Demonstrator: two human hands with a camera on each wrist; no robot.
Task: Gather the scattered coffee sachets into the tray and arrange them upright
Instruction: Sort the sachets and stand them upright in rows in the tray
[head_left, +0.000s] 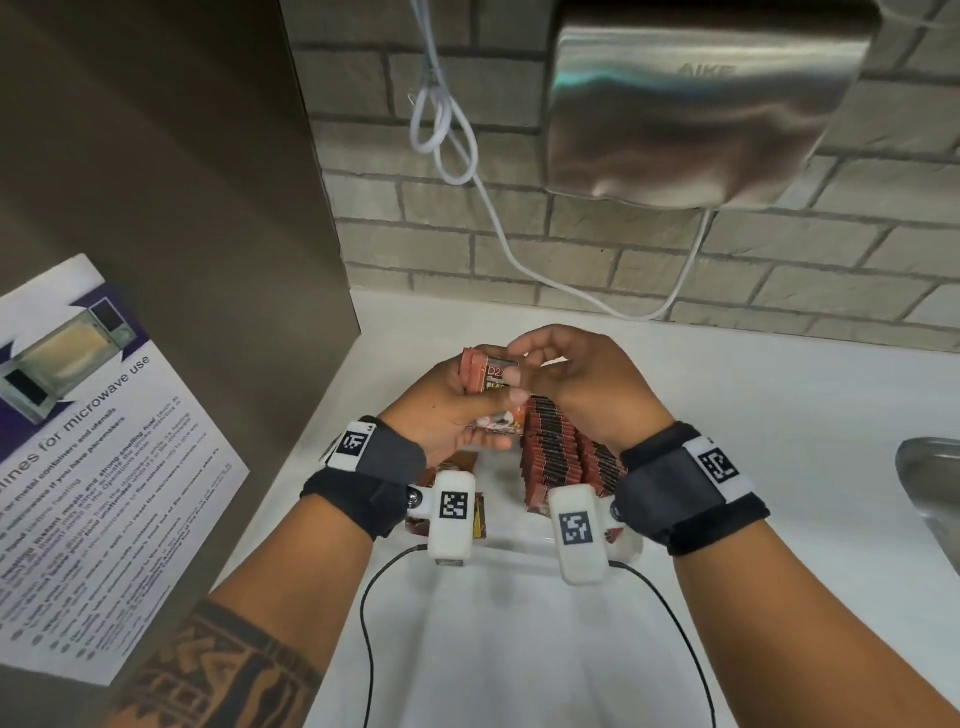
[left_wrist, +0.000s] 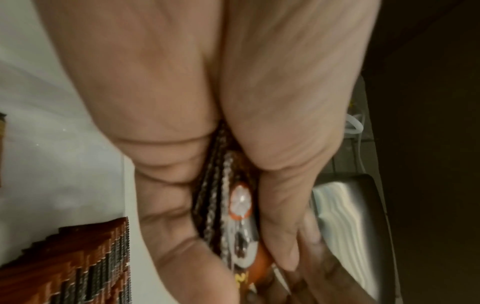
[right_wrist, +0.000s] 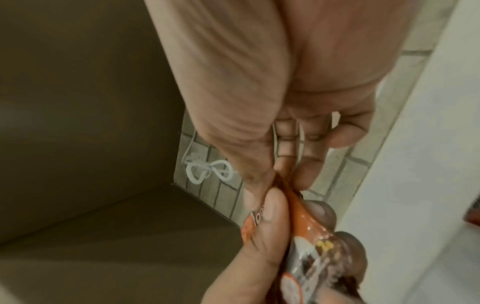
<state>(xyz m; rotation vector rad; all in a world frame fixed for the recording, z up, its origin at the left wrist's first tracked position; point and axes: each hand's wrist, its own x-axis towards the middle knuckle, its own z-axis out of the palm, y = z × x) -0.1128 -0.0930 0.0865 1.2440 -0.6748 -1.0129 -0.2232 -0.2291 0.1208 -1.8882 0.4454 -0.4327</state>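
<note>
My left hand (head_left: 485, 415) grips a small bundle of orange-brown coffee sachets (head_left: 493, 375) above the far end of the tray; the bundle (left_wrist: 235, 207) shows edge-on between palm and thumb. My right hand (head_left: 519, 364) pinches the top edge of the bundle's front sachet (right_wrist: 306, 226) between thumb and fingertips. Below the hands, a long row of sachets (head_left: 553, 449) stands upright in the clear tray (head_left: 514, 552), also seen as packed sachet edges (left_wrist: 78, 265). A few loose sachets (head_left: 460, 463) lie flat under my left wrist.
The tray sits on a white counter (head_left: 753, 415). A brown panel with a microwave notice (head_left: 93, 467) stands at the left. A steel sink (head_left: 930, 483) is at the right. A hand dryer (head_left: 701, 98) and a looped white cable (head_left: 441, 119) hang on the brick wall.
</note>
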